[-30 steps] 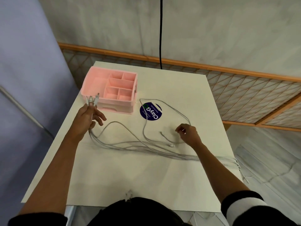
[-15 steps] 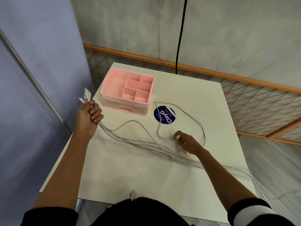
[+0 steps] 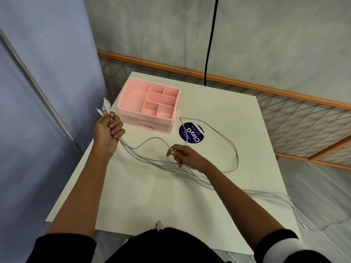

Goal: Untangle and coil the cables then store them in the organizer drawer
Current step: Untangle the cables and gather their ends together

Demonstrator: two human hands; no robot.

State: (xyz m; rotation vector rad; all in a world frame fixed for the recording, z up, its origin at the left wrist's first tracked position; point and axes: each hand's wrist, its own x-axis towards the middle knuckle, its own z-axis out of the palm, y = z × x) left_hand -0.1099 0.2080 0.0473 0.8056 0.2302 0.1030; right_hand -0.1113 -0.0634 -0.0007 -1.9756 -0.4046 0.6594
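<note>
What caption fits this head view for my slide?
Left hand grips a bundle of white cables by their plugs while right hand pinches one strand, beside a pink organizer.

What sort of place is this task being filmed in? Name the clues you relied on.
Probably a plain indoor room set up for recording, not a lived-in home: a bare white table against a grey wall, a blue partition, and only a pink organizer with cables.
</note>
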